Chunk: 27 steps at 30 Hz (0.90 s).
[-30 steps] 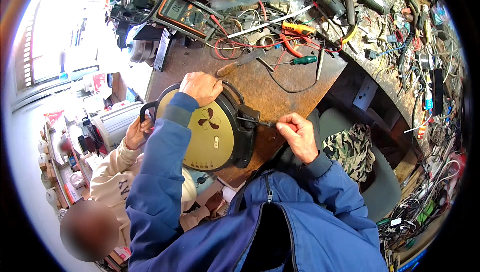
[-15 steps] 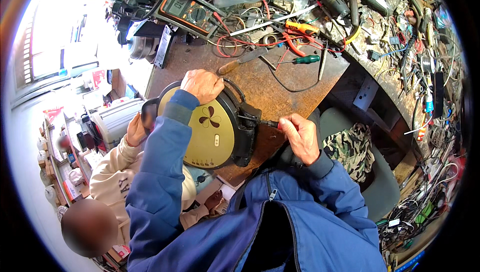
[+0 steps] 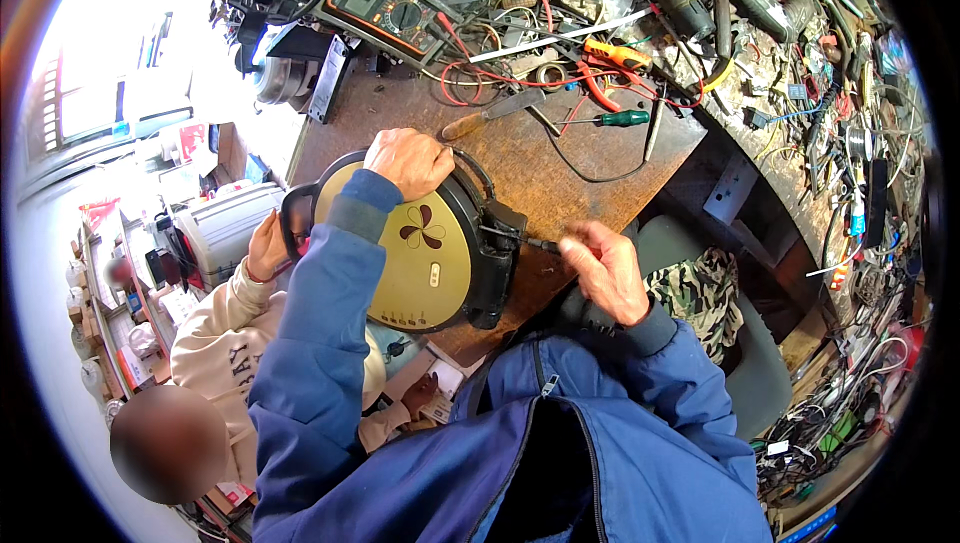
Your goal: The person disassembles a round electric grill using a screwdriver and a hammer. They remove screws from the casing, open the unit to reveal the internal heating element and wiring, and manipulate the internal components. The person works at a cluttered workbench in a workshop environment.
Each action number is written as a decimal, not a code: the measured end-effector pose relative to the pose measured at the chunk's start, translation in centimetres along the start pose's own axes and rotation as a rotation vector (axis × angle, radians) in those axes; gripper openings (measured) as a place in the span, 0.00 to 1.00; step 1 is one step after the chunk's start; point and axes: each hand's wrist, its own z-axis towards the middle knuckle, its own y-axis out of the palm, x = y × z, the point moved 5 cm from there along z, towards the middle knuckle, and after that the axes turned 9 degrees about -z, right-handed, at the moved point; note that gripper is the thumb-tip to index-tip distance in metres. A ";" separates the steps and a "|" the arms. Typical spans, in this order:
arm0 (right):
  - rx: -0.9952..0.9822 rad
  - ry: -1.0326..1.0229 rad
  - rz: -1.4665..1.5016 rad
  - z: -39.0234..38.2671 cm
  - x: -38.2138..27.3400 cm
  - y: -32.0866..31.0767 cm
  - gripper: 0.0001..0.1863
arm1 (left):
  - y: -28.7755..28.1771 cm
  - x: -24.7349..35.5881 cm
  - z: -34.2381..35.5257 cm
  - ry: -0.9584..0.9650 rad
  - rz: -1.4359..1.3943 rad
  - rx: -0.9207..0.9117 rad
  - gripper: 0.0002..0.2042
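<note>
Workbench (image 3: 385, 108), right hand (image 3: 607, 271) on probable screwdriver (image 3: 543, 244).

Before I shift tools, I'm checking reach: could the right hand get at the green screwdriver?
Probably yes: only a thin cable seems to lie before the green screwdriver, though the right hand holds a dark tool.

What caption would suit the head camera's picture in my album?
Left hand on a gold appliance, right hand holding a screwdriver at its black edge, with a multimeter beyond.
</note>
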 end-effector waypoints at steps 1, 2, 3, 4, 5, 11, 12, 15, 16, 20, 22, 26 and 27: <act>-0.094 0.178 -0.073 0.0 1.0 0.2 0.11 | 0.0 0.0 0.0 0.007 -0.003 0.003 0.23; -0.097 0.111 -0.076 0.0 0.7 0.1 0.13 | -0.1 0.1 0.0 0.015 -0.006 0.010 0.23; -0.068 -0.050 -0.048 0.1 0.0 -0.1 0.13 | -0.1 0.1 -0.1 0.021 -0.009 0.016 0.23; -0.013 -0.135 -0.044 0.1 -0.3 -0.3 0.12 | 0.0 0.0 -0.1 0.026 -0.001 0.015 0.23; 0.043 -0.217 -0.041 0.0 -0.5 -0.6 0.12 | 0.1 0.0 -0.1 0.033 0.009 0.015 0.23; -0.041 -0.028 0.123 0.0 1.1 -0.2 0.14 | 0.3 -0.3 0.0 0.031 -0.015 0.022 0.22; -0.035 -0.033 0.145 0.1 1.1 -0.4 0.13 | 0.3 -0.3 0.0 0.026 0.008 0.008 0.22; -0.085 0.094 0.233 0.4 1.4 -0.7 0.12 | 0.1 -0.3 0.0 0.016 -0.021 0.016 0.22; -0.132 0.124 0.508 0.4 1.2 -0.5 0.11 | 0.1 -0.3 0.0 0.009 -0.021 0.011 0.22; -0.221 0.103 0.715 1.1 -0.5 0.9 0.10 | 0.1 -0.4 0.0 0.011 -0.026 0.017 0.23; -0.210 -0.024 0.278 2.0 -1.7 2.3 0.09 | 0.2 -0.5 0.0 0.019 -0.043 0.029 0.23; 0.028 -0.591 -0.519 3.8 -5.4 4.9 0.10 | 0.3 -0.6 -0.2 0.049 -0.079 0.112 0.22; 0.018 -0.642 -0.570 4.1 -5.8 5.4 0.11 | 0.3 -0.6 -0.3 0.057 -0.079 0.140 0.22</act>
